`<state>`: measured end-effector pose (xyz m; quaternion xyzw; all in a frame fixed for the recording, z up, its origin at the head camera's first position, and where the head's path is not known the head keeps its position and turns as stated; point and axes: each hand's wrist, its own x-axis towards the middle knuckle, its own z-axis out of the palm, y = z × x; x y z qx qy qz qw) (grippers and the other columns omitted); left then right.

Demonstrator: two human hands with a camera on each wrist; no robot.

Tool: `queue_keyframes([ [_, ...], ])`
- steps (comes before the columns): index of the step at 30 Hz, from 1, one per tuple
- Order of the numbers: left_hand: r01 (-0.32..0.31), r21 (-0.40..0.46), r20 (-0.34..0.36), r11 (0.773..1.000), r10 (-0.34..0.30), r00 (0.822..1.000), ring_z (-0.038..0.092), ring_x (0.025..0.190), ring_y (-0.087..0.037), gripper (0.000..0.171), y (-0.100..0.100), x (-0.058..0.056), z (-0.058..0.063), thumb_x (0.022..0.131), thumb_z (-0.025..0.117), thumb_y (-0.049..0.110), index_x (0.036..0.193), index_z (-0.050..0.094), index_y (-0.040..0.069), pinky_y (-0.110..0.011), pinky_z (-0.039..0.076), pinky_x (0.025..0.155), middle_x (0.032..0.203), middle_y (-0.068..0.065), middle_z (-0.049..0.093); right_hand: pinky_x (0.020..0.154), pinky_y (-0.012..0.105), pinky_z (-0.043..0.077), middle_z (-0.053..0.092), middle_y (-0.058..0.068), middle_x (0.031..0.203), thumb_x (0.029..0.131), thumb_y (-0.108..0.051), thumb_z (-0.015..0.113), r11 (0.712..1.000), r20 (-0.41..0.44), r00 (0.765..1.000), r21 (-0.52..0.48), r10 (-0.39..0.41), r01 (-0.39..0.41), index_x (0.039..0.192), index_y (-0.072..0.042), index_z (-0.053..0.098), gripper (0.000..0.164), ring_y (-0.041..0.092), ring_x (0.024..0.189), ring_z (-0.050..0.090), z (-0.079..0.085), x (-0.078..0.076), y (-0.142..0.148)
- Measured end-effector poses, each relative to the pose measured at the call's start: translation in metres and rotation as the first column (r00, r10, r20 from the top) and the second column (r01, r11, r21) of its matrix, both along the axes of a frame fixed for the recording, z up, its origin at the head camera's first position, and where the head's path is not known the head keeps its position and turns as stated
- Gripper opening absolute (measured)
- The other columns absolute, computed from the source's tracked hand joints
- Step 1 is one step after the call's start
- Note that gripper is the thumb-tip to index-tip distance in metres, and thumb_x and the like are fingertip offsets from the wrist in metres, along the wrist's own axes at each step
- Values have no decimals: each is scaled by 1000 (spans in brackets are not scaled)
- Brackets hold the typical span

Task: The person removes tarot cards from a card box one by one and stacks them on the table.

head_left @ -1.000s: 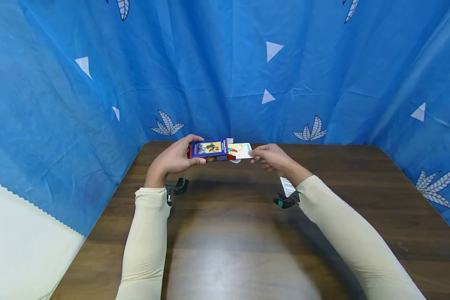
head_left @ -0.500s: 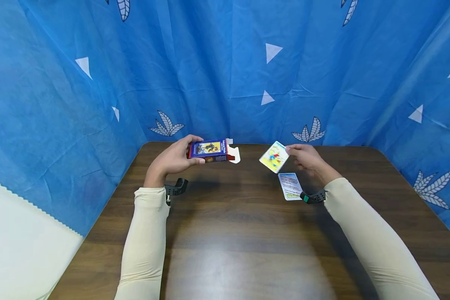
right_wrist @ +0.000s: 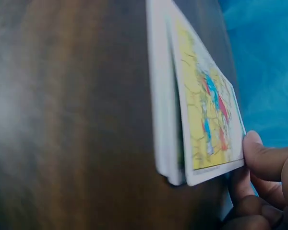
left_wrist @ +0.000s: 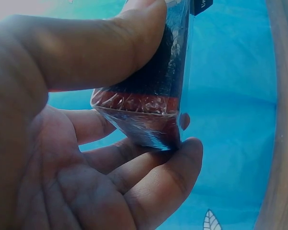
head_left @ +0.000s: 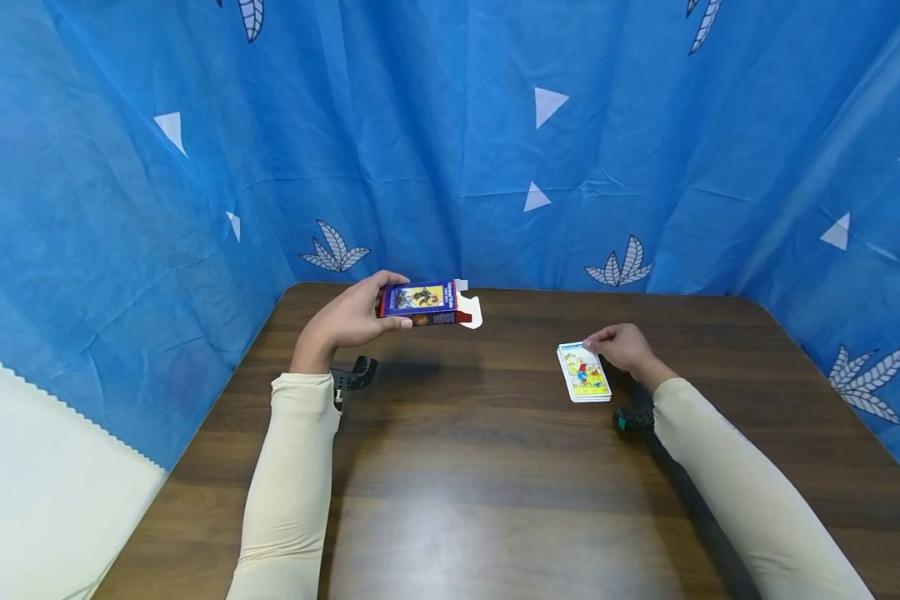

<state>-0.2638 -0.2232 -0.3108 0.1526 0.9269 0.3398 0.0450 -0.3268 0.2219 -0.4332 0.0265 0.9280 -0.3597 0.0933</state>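
**Card pinched over the stack, box held fast**

And here's the right hand (head_left: 624, 347), thumb and fingers together on the far right corner of the top card (right_wrist: 209, 108). That card sits over the stack (right_wrist: 163, 110), tilted, with a dark gap along its near side; whether another edge touches, I can't tell. The stack lies on the table (head_left: 450, 467), right of the middle and nearer the far edge than the near one.

Over to the left hand (head_left: 356, 312): clamped round the card box (head_left: 420, 302), thumb on one side, fingers on the other. The box is held just in from the far edge, left of the middle, its shadow on the wood, its white end flap (head_left: 471, 312) folded out towards the right.

The step in hand looks like laying this card on the pile. The next move seems to call for squaring its edges to the stack and easing the pinch without dragging the cards below.

Around it all, the blue curtain (head_left: 495, 150) rises behind the far edge, leaving little room back there. The black wrist mount (head_left: 633, 419) hangs close by the stack's right side and could nudge it. A white cloth (head_left: 52, 500) hangs beyond the table's left edge.
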Motion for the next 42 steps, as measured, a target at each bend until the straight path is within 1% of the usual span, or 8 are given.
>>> queue_keyframes([
  [4, 7, -6, -5, 1000, -7, 1000, 54, 115, -31, 69, 1, -2, 0, 87, 76, 31, 143, 40, 13, -49, 47, 102, 135, -16, 52, 70, 29, 45, 63, 22, 110, 95, -25, 65, 998, -63, 998, 57, -5, 9, 110, 3, 69, 32, 28, 90, 54, -3, 2, -5],
  [13, 25, -16, -15, 1000, -25, 1000, 54, 115, -31, 68, 4, -6, 1, 87, 76, 31, 143, 41, 12, -48, 47, 102, 135, -15, 52, 72, 32, 46, 61, 19, 105, 94, -25, 64, 994, -101, 995, 106, -4, 15, 108, 2, 64, 30, 28, 89, 54, 9, 4, -23],
  [17, 34, -21, -25, 999, -34, 999, 55, 114, -30, 67, 6, -8, 1, 88, 75, 30, 142, 41, 12, -47, 47, 101, 133, -15, 54, 68, 30, 42, 64, 16, 99, 98, -26, 58, 999, -265, 963, 0, 40, -41, 106, -2, 66, 27, 23, 82, 52, 25, 6, -49],
  [20, 46, -26, -26, 999, -46, 999, 55, 113, -30, 67, 7, -8, 0, 87, 76, 29, 142, 42, 11, -47, 47, 101, 133, -15, 54, 62, 28, 40, 65, 12, 93, 100, -25, 58, 973, -319, 945, -189, 67, -133, 107, -3, 67, 25, 16, 75, 51, 46, 11, -80],
  [24, 51, -40, -25, 998, -52, 998, 56, 113, -30, 67, 5, -7, -1, 87, 76, 28, 142, 42, 10, -47, 47, 101, 132, -15, 54, 48, 25, 33, 64, 1, 85, 98, -29, 61, 867, -209, 968, -446, 142, -224, 111, -1, 65, 31, 7, 56, 42, 70, 21, -121],
  [27, 47, -37, -26, 998, -48, 999, 56, 113, -30, 66, 4, -5, -4, 87, 76, 27, 141, 42, 10, -47, 47, 101, 132, -15, 54, 43, 24, 27, 62, -1, 83, 98, -31, 61, 824, -93, 971, -515, 222, -237, 113, -1, 64, 34, 8, 48, 34, 80, 28, -144],
  [35, 33, -33, -16, 999, -34, 999, 56, 113, -30, 67, 2, 0, -8, 87, 76, 30, 142, 42, 12, -48, 48, 101, 133, -15, 54, 44, 24, 28, 60, 9, 96, 96, -39, 62, 852, 65, 961, -482, 269, -206, 114, -7, 63, 36, 14, 53, 38, 85, 36, -173],
  [42, 40, -21, -28, 999, -41, 999, 56, 112, -30, 67, 6, -4, -5, 87, 76, 31, 142, 41, 12, -47, 48, 100, 132, -14, 53, 43, 23, 25, 54, 0, 80, 100, -29, 57, 835, 111, 948, -511, 298, -203, 109, -3, 63, 29, 9, 48, 32, 88, 34, -176],
])
